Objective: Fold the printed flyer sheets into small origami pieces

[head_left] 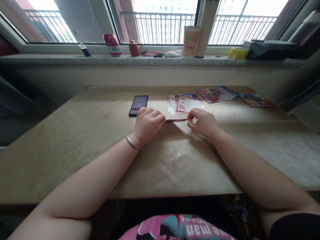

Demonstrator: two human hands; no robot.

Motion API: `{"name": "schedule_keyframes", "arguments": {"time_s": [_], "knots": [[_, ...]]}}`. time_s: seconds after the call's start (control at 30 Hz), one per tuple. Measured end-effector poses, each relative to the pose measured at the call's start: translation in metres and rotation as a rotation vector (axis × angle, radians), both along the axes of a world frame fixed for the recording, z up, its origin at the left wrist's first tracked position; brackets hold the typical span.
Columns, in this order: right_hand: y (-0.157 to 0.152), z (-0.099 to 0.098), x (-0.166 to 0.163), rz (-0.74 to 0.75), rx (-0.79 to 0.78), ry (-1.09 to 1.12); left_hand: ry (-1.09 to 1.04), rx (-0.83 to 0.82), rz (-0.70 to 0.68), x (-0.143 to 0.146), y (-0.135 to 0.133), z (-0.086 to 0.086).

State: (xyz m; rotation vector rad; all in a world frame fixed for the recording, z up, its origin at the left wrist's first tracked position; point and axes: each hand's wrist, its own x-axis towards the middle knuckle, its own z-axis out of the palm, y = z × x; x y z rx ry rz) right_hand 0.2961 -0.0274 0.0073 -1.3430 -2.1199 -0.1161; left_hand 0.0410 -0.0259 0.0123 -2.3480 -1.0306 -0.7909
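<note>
A thin piece of printed paper (pixel 176 120), seen almost edge-on, is held low over the table between my two hands. My left hand (pixel 150 124) has its fingers closed on the left end of it. At the right end, the thumb and forefinger of my right hand (pixel 203 122) pinch the paper's edge. Whether it is one sheet or several layers, I cannot tell. Just beyond it lie loose white and red printed cards (pixel 188 104) over a colourful sheet. A phone (pixel 139 104) with its screen lit rests beside my left hand.
Two groups of colourful leaflets, a larger stack (pixel 217 94) and a smaller one (pixel 256 99), lie at the table's (pixel 75 143) back right. On the windowsill (pixel 150 61) stand a red can (pixel 112 45), a red lighter-like container (pixel 133 48), a paper cup (pixel 191 41) and yellow tape (pixel 238 53).
</note>
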Motion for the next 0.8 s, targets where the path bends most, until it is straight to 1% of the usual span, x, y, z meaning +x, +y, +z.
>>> {"name": "schedule_keyframes", "arguments": {"time_s": [0.2, 0.33, 0.4, 0.47, 0.57, 0.63, 0.7, 0.8], "knots": [[0.004, 0.000, 0.011, -0.038, -0.021, -0.001, 0.002, -0.083, -0.035, 0.001, 0.002, -0.004], [0.009, -0.004, 0.016, -0.050, -0.032, 0.063, -0.087, -0.172, -0.028, 0.000, 0.004, -0.006], [0.010, -0.005, 0.015, -0.046, 0.005, 0.130, -0.122, -0.201, -0.034, 0.000, 0.004, -0.008], [0.008, -0.005, 0.011, -0.002, 0.073, 0.159, -0.131, -0.206, -0.060, 0.001, 0.005, -0.010], [0.000, -0.001, 0.000, 0.105, 0.177, 0.064, -0.119, -0.179, -0.108, 0.004, 0.005, -0.013], [-0.005, 0.000, -0.009, 0.176, 0.196, -0.036, -0.099, -0.150, -0.131, 0.007, 0.004, -0.014], [-0.010, 0.001, -0.018, 0.197, 0.206, -0.128, -0.077, -0.116, -0.142, 0.010, 0.002, -0.014], [-0.014, -0.001, -0.029, 0.184, 0.220, -0.204, -0.031, -0.083, -0.161, 0.014, -0.002, -0.012]]}}
